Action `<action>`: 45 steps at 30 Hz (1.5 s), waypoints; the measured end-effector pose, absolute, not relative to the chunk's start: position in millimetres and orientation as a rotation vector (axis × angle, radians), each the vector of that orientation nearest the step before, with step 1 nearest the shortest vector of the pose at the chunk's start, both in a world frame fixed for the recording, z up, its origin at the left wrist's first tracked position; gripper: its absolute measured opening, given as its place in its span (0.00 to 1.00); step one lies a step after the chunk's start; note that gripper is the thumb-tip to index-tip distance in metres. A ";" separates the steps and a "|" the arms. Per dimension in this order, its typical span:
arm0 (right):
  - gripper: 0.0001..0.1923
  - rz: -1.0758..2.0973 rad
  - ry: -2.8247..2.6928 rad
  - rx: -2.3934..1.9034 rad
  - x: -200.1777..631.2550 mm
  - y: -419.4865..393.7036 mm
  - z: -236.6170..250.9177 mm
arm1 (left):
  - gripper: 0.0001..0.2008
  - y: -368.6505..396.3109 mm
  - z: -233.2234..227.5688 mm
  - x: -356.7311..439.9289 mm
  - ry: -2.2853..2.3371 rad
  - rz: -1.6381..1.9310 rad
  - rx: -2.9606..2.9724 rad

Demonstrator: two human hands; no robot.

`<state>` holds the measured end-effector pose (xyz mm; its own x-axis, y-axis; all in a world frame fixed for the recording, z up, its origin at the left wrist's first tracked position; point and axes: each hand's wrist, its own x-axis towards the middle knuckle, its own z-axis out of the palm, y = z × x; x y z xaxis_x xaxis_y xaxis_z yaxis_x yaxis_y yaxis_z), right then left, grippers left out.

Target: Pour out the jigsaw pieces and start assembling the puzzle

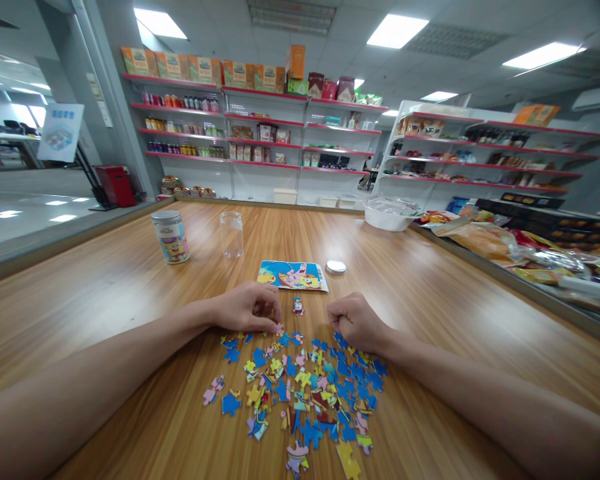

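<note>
Loose jigsaw pieces [310, 437] in blue, yellow, pink and other colours lie scattered on the wooden table [155, 360] in front of me. My left hand [253, 308] is at the far left edge of the pile, thumb and fingertips closed on a small pink puzzle piece [280, 329]. Curled into a fist, my right hand [356, 323] rests at the pile's far right, beside blue pieces; nothing shows in it. Between the hands and a little beyond lie joined-looking pieces [299, 306] with a cartoon figure. Farther back is a picture card [293, 275] with cartoon characters.
A printed canister [171, 237] and a clear plastic jar [231, 235] stand at the back left. A round silver lid [335, 267] lies right of the card. Far right are a white basin [387, 217] and packaged snacks [485, 243]. Stocked shelves [265, 143] line the wall.
</note>
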<state>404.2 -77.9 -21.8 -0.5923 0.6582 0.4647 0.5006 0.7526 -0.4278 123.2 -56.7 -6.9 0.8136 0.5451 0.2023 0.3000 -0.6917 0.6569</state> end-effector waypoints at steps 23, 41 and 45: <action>0.08 0.355 -2.346 -0.864 405.6 -77.0 -22.9 | 0.17 -53.2 -7.1 122.3 0.681 0.560 2.378; 0.08 0.345 -2.336 -0.850 403.9 -78.5 -20.9 | 0.11 -56.8 -6.0 124.1 0.565 0.497 2.437; 0.08 0.346 -2.341 -0.857 403.8 -78.3 -21.1 | 0.11 -57.1 -6.7 124.1 0.582 0.495 2.452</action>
<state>403.8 -78.3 -21.1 -0.6013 0.6541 0.4588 0.4935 0.7557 -0.4306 124.1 -57.1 -6.7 0.8372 0.5024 0.2162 0.2932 -0.7459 0.5981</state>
